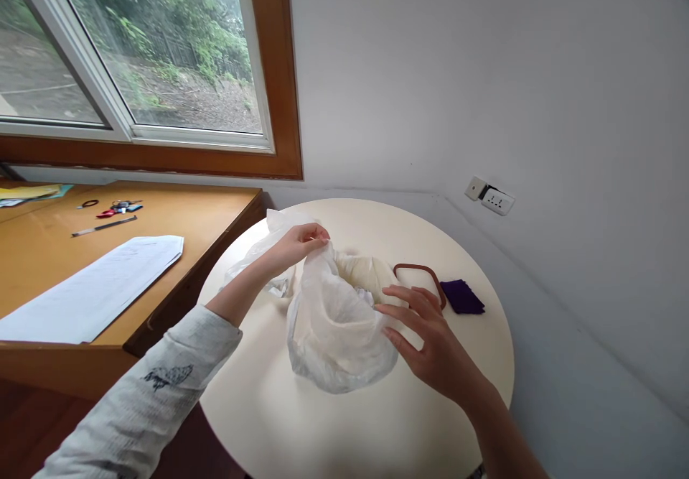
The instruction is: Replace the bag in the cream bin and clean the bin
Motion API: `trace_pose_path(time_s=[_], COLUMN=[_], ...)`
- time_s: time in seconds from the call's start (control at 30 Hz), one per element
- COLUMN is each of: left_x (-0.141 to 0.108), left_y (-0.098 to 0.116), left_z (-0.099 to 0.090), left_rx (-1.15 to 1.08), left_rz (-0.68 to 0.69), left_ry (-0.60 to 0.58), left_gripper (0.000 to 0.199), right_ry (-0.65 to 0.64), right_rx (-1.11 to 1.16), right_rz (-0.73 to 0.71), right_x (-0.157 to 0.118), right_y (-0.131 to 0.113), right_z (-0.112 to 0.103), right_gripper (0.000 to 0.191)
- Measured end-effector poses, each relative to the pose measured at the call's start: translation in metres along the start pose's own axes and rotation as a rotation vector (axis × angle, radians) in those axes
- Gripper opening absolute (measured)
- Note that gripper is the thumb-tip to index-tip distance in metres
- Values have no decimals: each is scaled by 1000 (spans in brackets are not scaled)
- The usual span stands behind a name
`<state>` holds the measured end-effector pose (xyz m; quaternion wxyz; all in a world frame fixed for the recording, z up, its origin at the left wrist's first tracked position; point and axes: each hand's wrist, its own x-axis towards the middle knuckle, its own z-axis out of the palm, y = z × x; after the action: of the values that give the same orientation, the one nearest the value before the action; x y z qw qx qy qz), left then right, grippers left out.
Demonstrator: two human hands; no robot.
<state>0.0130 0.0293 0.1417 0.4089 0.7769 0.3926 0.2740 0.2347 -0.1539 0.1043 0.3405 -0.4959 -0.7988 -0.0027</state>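
We pinch a white plastic bag (341,339) in our left grip (325,239), its bulk below on the counter (344,432), our right grip (383,319) spread wide alongside.

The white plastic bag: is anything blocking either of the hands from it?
Nothing visible is in the way: the left hand pinches the upper edge of the white plastic bag; the right hand is at its right side, contact unclear.
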Motion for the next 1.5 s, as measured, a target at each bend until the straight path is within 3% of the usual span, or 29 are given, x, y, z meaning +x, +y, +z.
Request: trace_pose_path(time_s=[0.2, 0.37, 0.57, 0.63, 0.7, 0.77, 0.83, 0.93, 1.0, 1.1, 1.2, 1.3, 1.4, 1.5], left_x=[2, 2, 1, -2, -9, -23, -41, -70, -85, -98, -105, -110, -114, -115], left_y=[21, 18, 8, 9, 14, 24, 36, 45, 40, 21, 4, -1, 0, 1], left_z=[9, 18, 25, 27, 28, 28, 28, 29, 34, 45, 54, 57, 55, 54], left_rx=[357, 556, 557, 544, 500, 434, 410, 464, 492, 491, 519, 576, 604, 606], left_rz=[-64, -34, 14, 21, 76, 191, 312, 391, 431, 585, 754, 819, 811, 798], left_ry=[-205, -195, -184, -160, -63, 60, 80, -123, -223, -152, 20, 118, 134, 138], left_gripper=[55, 37, 29, 29, 31, 32, 29, 26, 23, 18, 20, 22, 20, 19], right_ry=[15, 154, -15, -24, -15, -8, 2, 45, 51, -112, -411, -703, -922, -1015], right_rx=[106, 121, 143, 173, 180, 164, 134, 80, 80, 151, 175, 114, 52, 25], right_rz=[22, 193, 395, 424, 434, 436, 430, 374, 277, 72, -73, -164, -154, -58], right_x=[13, 24, 26, 26, 25, 25, 25, 30, 40, 64, 88, 105, 110, 108], right_y=[-14, -5, 11, 12, 12, 12, 13, 12, 9, 1, -5, -3, 1, 3], right_z=[6, 1, 4, 6, 7, 6, 5, 1, -2, -4, 2, 16, 34, 50], right_gripper=[19, 16, 19, 21, 20, 19, 18, 16, 16, 19, 17, 6, 10, 24])
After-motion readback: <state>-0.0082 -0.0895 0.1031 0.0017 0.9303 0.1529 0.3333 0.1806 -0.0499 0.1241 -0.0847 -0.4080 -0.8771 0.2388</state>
